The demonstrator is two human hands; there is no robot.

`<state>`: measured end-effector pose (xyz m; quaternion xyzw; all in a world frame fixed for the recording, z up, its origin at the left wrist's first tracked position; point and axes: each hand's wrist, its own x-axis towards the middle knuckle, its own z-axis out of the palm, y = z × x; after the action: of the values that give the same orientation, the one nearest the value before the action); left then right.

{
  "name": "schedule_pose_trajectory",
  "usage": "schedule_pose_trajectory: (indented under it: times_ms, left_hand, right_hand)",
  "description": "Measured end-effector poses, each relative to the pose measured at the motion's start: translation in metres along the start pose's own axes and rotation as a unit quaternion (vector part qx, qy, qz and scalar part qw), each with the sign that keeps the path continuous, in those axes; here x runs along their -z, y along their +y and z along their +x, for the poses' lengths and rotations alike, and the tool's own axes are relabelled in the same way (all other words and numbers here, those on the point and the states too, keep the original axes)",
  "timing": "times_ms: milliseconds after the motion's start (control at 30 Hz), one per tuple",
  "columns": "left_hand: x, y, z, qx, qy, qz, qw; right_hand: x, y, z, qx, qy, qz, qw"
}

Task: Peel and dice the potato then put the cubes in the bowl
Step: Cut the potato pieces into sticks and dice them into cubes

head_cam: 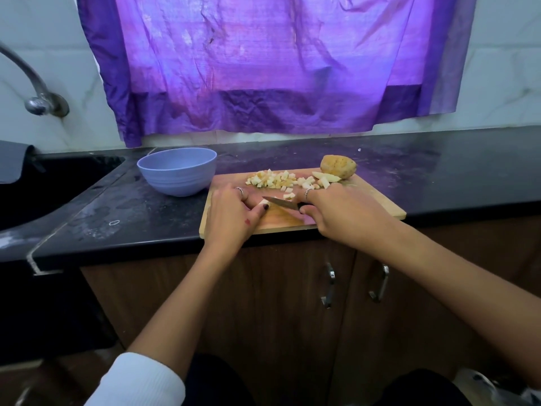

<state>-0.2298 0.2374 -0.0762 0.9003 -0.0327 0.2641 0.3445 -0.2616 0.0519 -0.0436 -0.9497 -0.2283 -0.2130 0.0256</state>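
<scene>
Hands mid-dice: left hand point(234, 213) pinches a potato piece point(262, 203), right hand point(336, 212) grips the knife point(279, 202).
Many cubes point(275, 180) lie on the board point(374, 200); a potato chunk point(338, 167) remains uncut, the bowl point(178, 171) apparently unfilled.

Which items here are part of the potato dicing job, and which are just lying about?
In use: knife gripped by right hand; potato piece held by left hand; diced cubes; uncut potato chunk; cutting board; bowl.

Lying about: tap; purple curtain; sink; cabinet handles.
</scene>
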Motion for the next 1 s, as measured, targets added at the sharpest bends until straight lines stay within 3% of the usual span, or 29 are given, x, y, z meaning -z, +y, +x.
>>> schedule_pose_trajectory:
  times_ms: [100,200,733,1000]
  left_hand:
    - [0.004,-0.001,0.0,0.001,-0.031,-0.016,0.999]
    - [0.008,-0.002,0.0,0.002,-0.054,-0.026,0.998]
    - [0.003,-0.007,0.004,0.013,-0.055,-0.036,0.998]
    - [0.005,-0.005,0.001,0.006,-0.044,-0.033,0.998]
  right_hand:
    - [0.002,-0.005,0.003,-0.008,0.04,0.039,0.998]
    - [0.0,-0.009,0.007,-0.007,0.026,0.062,0.998]
    - [-0.012,-0.01,0.027,0.025,-0.049,0.077,0.995]
    - [0.0,0.0,0.001,0.004,-0.027,0.028,0.999]
